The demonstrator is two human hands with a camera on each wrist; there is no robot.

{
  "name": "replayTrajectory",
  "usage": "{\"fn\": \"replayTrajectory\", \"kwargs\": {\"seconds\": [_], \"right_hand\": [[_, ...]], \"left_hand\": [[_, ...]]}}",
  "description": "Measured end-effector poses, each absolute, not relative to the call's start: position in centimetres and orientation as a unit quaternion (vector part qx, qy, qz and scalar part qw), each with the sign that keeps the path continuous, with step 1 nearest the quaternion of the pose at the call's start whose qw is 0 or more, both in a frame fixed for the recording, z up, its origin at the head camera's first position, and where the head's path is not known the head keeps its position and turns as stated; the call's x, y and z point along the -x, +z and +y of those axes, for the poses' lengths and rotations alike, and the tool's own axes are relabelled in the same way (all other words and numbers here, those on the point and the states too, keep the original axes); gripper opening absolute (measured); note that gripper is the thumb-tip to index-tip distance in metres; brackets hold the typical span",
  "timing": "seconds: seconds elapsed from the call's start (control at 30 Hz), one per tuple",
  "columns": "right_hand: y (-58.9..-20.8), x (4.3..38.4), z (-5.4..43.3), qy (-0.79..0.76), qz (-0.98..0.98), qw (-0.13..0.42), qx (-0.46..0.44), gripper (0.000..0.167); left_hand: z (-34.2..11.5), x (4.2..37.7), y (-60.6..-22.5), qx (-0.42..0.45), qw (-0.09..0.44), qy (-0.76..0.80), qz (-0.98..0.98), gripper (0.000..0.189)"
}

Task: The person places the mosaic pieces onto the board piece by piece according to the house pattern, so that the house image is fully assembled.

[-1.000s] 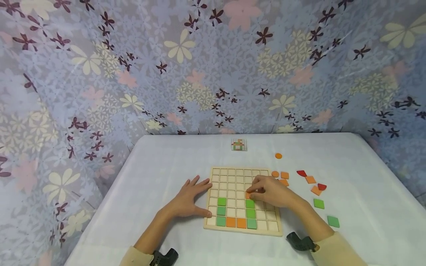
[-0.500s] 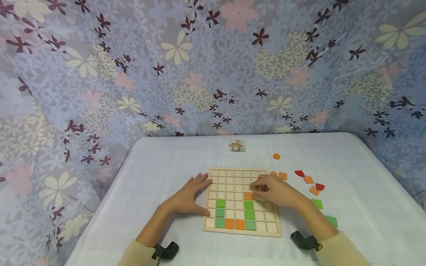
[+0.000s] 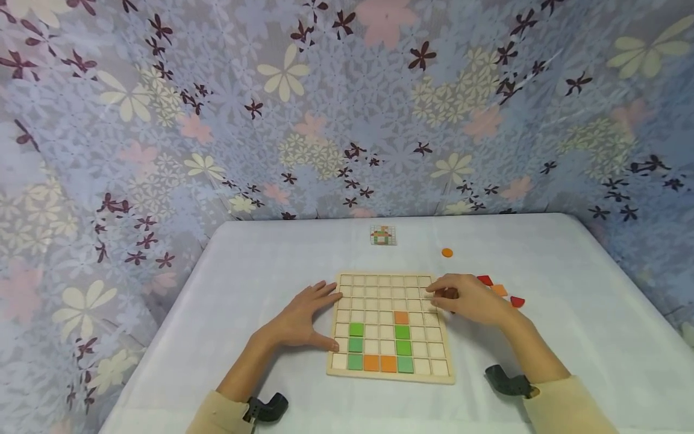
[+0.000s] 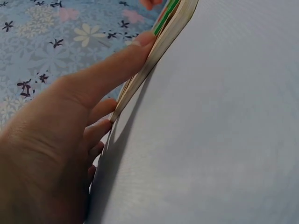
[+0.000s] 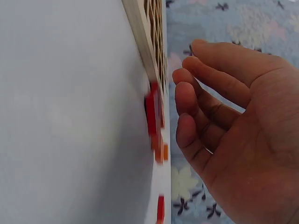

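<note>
A wooden grid board [image 3: 390, 379] lies on the white table. Spread along its left edge is my left hand [image 3: 305, 317], thumb and fingertips at the rim; the left wrist view shows the thumb [image 4: 117, 67] across the board's side. My right hand [image 3: 473, 299] hovers at the upper right edge, fingers loosely bent, and in the right wrist view nothing sits between the fingers [image 5: 185, 97]. An orange square tile [image 3: 401, 317] tops a column of green tiles [image 3: 402, 332]. More green tiles [image 3: 355, 345] form a left column, with orange tiles [image 3: 371, 363] along the bottom row.
Loose red pieces [image 3: 517, 301] and an orange square [image 3: 499, 290] lie right of the board, partly hidden by my right hand. An orange disc [image 3: 447, 253] lies farther back. Behind the board is a small pattern card [image 3: 383, 235]. A flowered curtain [image 3: 325, 120] hangs beyond the table.
My right hand has let go of the orange square tile, which stays in its cell, and has moved right and back to the board's edge. The left hand keeps its place on the board.
</note>
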State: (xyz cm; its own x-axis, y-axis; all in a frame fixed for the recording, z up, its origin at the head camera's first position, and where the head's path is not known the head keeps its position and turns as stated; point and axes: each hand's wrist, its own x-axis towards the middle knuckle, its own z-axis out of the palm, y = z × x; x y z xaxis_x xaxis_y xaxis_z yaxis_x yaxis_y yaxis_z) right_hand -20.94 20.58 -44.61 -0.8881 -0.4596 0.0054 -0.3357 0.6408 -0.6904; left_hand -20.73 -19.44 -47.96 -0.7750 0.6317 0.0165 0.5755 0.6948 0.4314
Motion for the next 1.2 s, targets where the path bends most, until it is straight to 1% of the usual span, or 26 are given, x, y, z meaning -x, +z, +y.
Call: {"fn": "replayTrajectory", "kwargs": {"seconds": [0.1, 0.37, 0.5, 0.67, 0.83, 0.97, 1.07, 1.2], "right_hand": [[-44.6, 21.2, 22.0, -0.366, 0.904, 0.083, 0.207, 0.028], [-44.4, 21.6, 24.8, -0.345, 0.922, 0.082, 0.153, 0.038], [-44.5, 21.7, 25.4, -0.347, 0.922, 0.081, 0.152, 0.038], [-45.0, 21.9, 25.6, -0.340, 0.924, 0.090, 0.148, 0.038], [-45.3, 21.8, 25.6, -0.329, 0.928, 0.098, 0.142, 0.034], [-45.6, 22.0, 25.6, -0.316, 0.933, 0.092, 0.143, 0.030], [-45.9, 22.2, 25.6, -0.309, 0.936, 0.081, 0.150, 0.029], [-46.0, 22.3, 25.6, -0.311, 0.935, 0.081, 0.151, 0.029]], "left_hand": [[-19.3, 20.7, -48.0, -0.333, 0.066, 0.212, 0.917, 0.109], [-19.3, 20.8, -48.0, -0.333, 0.057, 0.191, 0.922, 0.112], [-19.2, 20.8, -47.9, -0.324, 0.057, 0.183, 0.927, 0.119], [-19.0, 20.9, -47.8, -0.311, 0.076, 0.176, 0.931, 0.129], [-18.9, 20.9, -47.9, -0.312, 0.079, 0.172, 0.931, 0.130], [-18.8, 20.9, -47.9, -0.314, 0.076, 0.173, 0.931, 0.129], [-18.8, 20.9, -47.9, -0.312, 0.075, 0.173, 0.931, 0.129], [-18.8, 20.9, -47.9, -0.311, 0.073, 0.172, 0.932, 0.130]]}}
